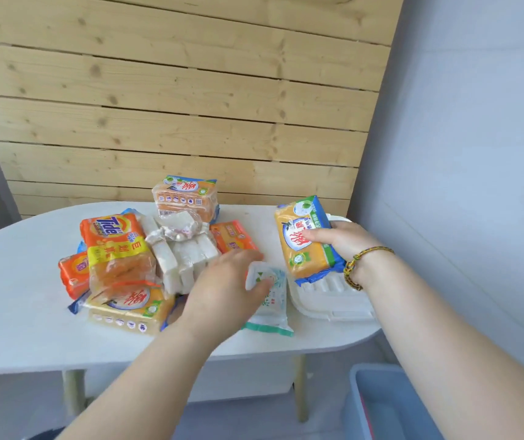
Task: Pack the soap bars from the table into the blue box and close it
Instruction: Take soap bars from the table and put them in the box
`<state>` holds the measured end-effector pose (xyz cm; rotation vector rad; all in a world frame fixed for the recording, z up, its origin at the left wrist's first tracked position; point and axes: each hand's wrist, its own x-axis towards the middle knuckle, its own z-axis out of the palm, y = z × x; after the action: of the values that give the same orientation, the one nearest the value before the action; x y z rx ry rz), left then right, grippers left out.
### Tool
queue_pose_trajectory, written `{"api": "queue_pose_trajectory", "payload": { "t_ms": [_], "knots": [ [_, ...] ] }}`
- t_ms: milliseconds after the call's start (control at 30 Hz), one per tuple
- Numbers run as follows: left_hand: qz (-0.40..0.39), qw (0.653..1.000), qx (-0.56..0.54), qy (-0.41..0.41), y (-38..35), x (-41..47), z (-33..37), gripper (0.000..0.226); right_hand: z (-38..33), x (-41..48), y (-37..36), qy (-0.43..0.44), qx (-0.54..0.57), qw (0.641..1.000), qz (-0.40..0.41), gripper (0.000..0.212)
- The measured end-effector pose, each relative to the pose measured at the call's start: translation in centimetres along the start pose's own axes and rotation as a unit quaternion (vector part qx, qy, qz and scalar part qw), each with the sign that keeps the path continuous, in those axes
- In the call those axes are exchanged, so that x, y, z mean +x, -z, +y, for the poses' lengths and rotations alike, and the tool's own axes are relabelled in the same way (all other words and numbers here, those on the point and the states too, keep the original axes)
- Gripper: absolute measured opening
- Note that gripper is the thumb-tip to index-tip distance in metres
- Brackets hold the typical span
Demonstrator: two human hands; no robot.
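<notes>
A pile of wrapped soap bars lies on the white table [16, 296]: an orange Tide pack [111, 231], yellow packs [130, 309], a clear bag of white bars [184, 255] and a stacked orange pack [186, 196] at the back. My left hand [222, 290] grips a white and green soap packet [271, 296] at the pile's right side. My right hand [343, 241] holds a yellow and blue soap pack [305, 239] lifted over a white lid [333, 296]. The blue box [378, 404] stands on the floor at the lower right, partly hidden by my right forearm.
The white lid lies flat at the table's right end. A wooden plank wall rises right behind the table, and a grey wall runs along the right side. The table's pale legs [73, 392] stand on the floor below.
</notes>
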<state>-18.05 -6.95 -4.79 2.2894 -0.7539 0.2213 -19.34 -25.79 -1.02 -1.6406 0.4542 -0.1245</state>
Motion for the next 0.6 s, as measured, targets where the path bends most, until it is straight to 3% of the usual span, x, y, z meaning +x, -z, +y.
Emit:
{"api": "queue_pose_trajectory", "payload": {
  "t_ms": [100, 200, 333, 467, 600],
  "knots": [
    [-0.172, 0.976, 0.128, -0.044, -2.9, 0.9, 0.3, 0.071, 2.4, -1.6, 2.3, -0.006, 0.027, 1.000, 0.013, 0.007],
    [-0.279, 0.938, 0.206, 0.010, -4.2, 3.2, -0.4, 0.096, 4.7, -2.7, 4.3, -0.011, 0.030, 0.999, 0.026, 0.017],
    [-0.295, 0.921, 0.219, 0.127, -5.7, 6.0, -0.2, 0.109, 6.7, -3.5, 6.0, -0.005, 0.040, 0.999, 0.027, 0.015],
    [-0.303, 0.907, 0.275, 0.102, -7.1, 6.5, 0.5, 0.110, 7.8, -3.4, 6.8, 0.008, 0.057, 0.998, 0.032, 0.014],
    [-0.312, 0.912, 0.241, 0.113, -6.6, 6.9, 0.6, 0.104, 8.2, -3.1, 7.0, 0.019, 0.051, 0.998, 0.030, 0.016]
  ]
}}
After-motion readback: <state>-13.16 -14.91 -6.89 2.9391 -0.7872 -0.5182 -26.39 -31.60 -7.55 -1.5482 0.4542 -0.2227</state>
